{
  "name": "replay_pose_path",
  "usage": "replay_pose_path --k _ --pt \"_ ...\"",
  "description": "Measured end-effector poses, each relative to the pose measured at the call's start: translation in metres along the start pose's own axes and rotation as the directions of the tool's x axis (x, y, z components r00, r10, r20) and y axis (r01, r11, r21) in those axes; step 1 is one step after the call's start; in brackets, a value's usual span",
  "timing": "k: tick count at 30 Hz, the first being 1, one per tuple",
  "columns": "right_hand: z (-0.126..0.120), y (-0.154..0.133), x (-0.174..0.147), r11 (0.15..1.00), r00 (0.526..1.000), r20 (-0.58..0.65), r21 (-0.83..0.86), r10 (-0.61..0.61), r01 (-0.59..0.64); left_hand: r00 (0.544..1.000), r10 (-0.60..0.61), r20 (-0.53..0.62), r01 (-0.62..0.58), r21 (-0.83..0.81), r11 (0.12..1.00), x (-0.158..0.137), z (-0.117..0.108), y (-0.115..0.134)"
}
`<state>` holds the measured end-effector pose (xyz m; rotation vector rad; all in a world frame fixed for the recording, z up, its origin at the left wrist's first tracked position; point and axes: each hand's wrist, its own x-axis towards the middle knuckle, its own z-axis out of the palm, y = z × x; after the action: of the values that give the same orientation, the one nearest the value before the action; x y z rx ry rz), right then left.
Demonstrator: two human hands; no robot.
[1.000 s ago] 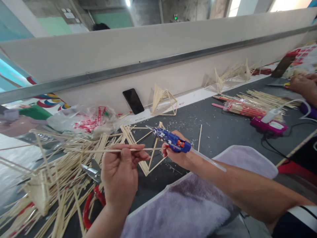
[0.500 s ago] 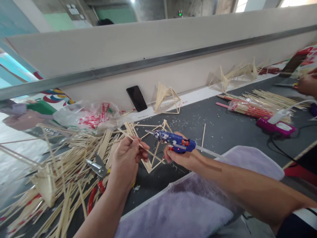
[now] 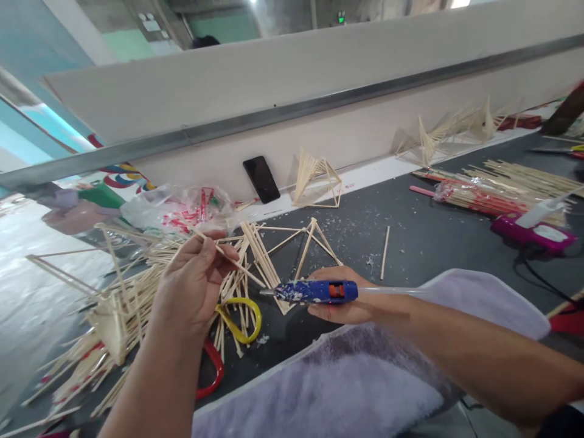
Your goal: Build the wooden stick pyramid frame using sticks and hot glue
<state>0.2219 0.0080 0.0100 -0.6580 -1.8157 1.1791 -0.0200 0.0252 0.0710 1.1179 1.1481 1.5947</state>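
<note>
Between the fingers of my left hand (image 3: pixel 196 271) is a thin wooden stick (image 3: pixel 239 266), slanting down to the right. My right hand (image 3: pixel 340 295) is wrapped round a blue hot glue gun (image 3: pixel 314 292), a clear glue stick trailing from its back. The gun's nozzle is close to the stick's lower end; whether they touch I cannot tell. Behind the gun lies a stick frame (image 3: pixel 301 252), partly hidden by the gun and hand. Scissors with a yellow handle (image 3: pixel 246 319) and a red handle (image 3: pixel 213 371) lie beside my left wrist.
Loose sticks (image 3: pixel 146 286) pile up on the left. A phone (image 3: pixel 261 179) and a finished-looking stick model (image 3: pixel 317 179) lean near the partition (image 3: pixel 219 149). One stick (image 3: pixel 385 252) lies on the right, with a purple power strip (image 3: pixel 531 234) farther off. Purple cloth (image 3: pixel 319 389) covers the front edge.
My left hand has moved left with its stick, uncovering the yellow scissor handle. The glue gun has lowered and levelled, its nozzle now near the stick's lower end. The view has shifted slightly.
</note>
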Motion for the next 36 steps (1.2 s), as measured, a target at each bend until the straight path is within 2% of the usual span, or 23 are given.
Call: replay_pose_path --k 3,8,15,20,23,30,36 --pt "0.0005 0.0032 0.0008 0.984 0.994 0.084 -0.157 -0.068 0.080 0.999 -0.040 0.032 0.041 -0.002 0.999 -0.0018 0.0023 0.0013" --pt "0.0015 0.0053 0.0005 0.969 0.993 0.050 -0.222 -0.103 0.112 0.997 -0.069 0.046 0.069 0.004 0.998 -0.0026 0.0029 0.0007" --pt "0.0008 0.0073 -0.0003 0.952 0.998 -0.015 -0.301 -0.068 0.061 0.995 -0.076 0.061 0.077 -0.010 0.997 0.0003 -0.0018 -0.0011" --pt "0.0009 0.0076 -0.0015 0.944 0.999 0.010 -0.326 -0.048 0.049 0.999 -0.050 0.020 0.050 -0.007 0.999 0.0008 -0.0017 -0.0011" --pt "0.0022 0.0054 -0.0020 0.942 0.998 0.001 -0.330 -0.059 0.056 0.998 -0.046 0.031 0.046 -0.013 0.999 0.0006 -0.0018 -0.0015" --pt "0.0056 0.0049 -0.0023 0.943 0.998 -0.063 -0.334 -0.008 -0.014 0.999 -0.031 0.032 0.032 -0.028 0.999 0.0010 -0.0021 -0.0021" --pt "0.0055 0.0078 -0.0028 0.932 0.998 -0.060 -0.362 -0.036 0.011 0.998 -0.036 0.053 0.037 -0.026 0.999 -0.0005 0.0007 -0.0023"
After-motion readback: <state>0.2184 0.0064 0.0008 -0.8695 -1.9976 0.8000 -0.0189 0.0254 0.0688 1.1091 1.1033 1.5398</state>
